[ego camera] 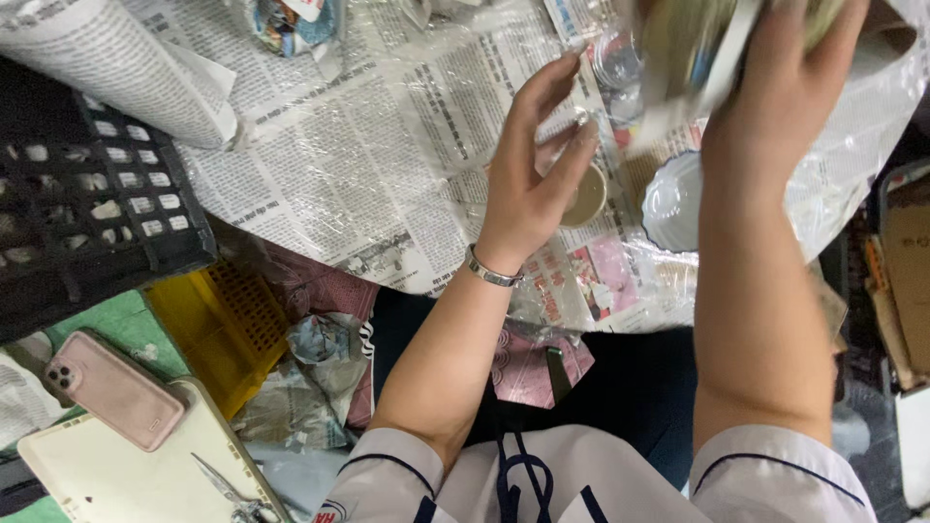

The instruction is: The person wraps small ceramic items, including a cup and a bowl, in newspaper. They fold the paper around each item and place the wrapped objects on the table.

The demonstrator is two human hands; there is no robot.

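Far left: black crate [92, 203], pink phone [116, 390] on a cream tablet [116, 475], scissors [228, 494] beside it; centre: left hand [533, 179], fingers spread and empty, hovers over a small round tan lid [588, 197] on newspaper [339, 165]; white scalloped dish [673, 203] lies bare; right hand [785, 87] grips a blurred object [693, 39], kind unclear; judging by this, wrapping looks barely begun

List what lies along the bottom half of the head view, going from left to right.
Pink phone → scissors → yellow crate → crumpled paper → left hand with its silver bracelet → white dish → right hand gripping a blurred object.
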